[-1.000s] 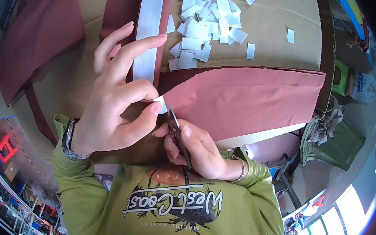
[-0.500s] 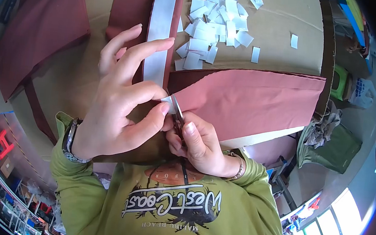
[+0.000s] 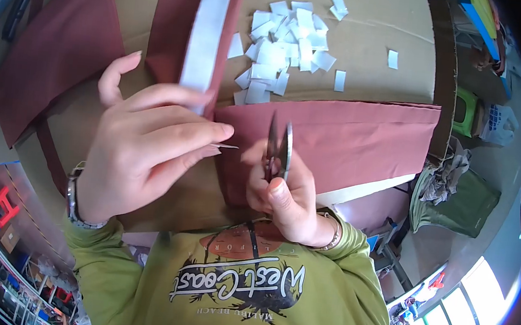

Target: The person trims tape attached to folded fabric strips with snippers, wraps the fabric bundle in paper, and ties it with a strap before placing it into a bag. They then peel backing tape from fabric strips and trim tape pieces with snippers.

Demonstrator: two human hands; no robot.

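My left hand (image 3: 155,135) pinches a small white label (image 3: 229,146) between thumb and fingertips, seen almost edge-on. Around my right hand's (image 3: 289,194) palm sits a pair of thread snips (image 3: 279,145), gripped with the blades pointing away from me and apart. The label and the blades do not touch. Beneath both hands lies a folded piece of dusty-red fabric (image 3: 352,131). Beyond my left fingers runs a white strip (image 3: 208,30) on another red fabric piece (image 3: 172,20). A loose pile of white labels (image 3: 272,53) lies past the fabric.
Cardboard (image 3: 377,16) covers the work surface, with a few stray labels (image 3: 392,59) on it. More red fabric (image 3: 63,46) is stacked at the left. A green stool (image 3: 466,113) and a green cloth-covered seat (image 3: 459,202) stand off to the right.
My hands have moved apart. The snips have come off the label, shifted right and opened their blades. My left hand has moved slightly left, keeping the label, its other fingers lowered.
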